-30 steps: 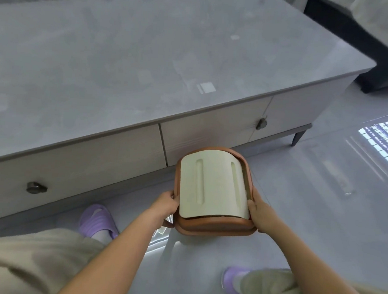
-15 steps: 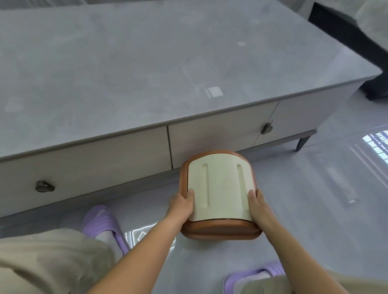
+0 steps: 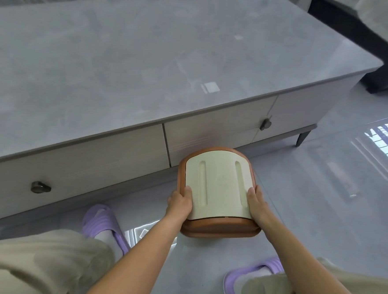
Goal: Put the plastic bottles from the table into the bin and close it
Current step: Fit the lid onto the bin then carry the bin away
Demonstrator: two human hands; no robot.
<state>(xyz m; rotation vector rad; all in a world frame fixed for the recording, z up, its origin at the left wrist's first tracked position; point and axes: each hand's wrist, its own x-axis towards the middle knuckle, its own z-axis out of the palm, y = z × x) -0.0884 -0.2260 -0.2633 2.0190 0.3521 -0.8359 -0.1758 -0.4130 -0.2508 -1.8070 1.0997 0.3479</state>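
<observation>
Both hands are down on the bin (image 3: 217, 226), a brown tub with a cream lid (image 3: 217, 189) lying flat and closed across its top. The left hand (image 3: 180, 203) presses on the lid's near-left edge, fingers curled over the rim; the right hand (image 3: 257, 203) mirrors it on the near-right edge, thumb on the lid and fingers wrapped down the side of the bin. So each hand is clasped on the bin, one per side. The bin stands on the pale glossy floor (image 3: 310, 212), just in front of the drawer fronts of the low grey table, near the seam between two drawers. The tabletop (image 3: 148, 63) shows only faint reflections. No bottles are in sight, and whatever the bin holds is hidden by the lid. Beige trouser legs (image 3: 33, 262) and purple slippers (image 3: 101, 220) frame the bin from the near side.
</observation>
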